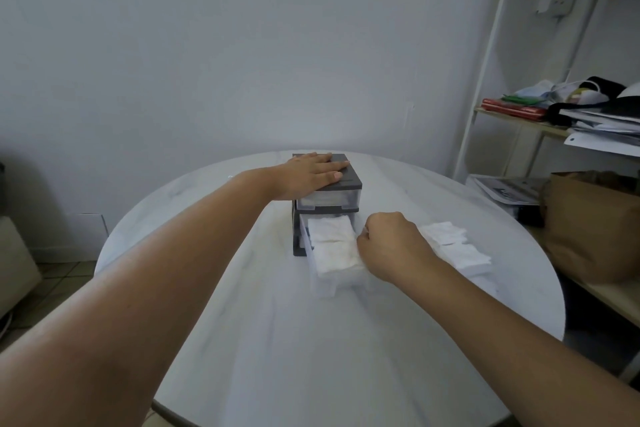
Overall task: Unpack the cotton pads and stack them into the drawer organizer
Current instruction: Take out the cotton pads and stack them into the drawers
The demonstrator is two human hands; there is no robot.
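A small dark grey drawer organizer [349, 180] stands at the middle of the round table. My left hand [313, 173] lies flat on its top, fingers spread. Its upper clear drawer [329, 200] is pushed in with white pads inside. The middle clear drawer [325, 284] is pulled out toward me and holds white cotton pads [332, 246]. My right hand [391, 243] is curled at the drawer's right edge, fingertips touching the pads there. A loose pile of cotton pads [453, 243] lies on the table just right of that hand.
The white marbled table [277, 340] stretches toward me. A white shelf unit [485, 80] with papers, clothes and a brown paper bag [595, 225] stands to the right, close to the table's edge. A plain wall is behind.
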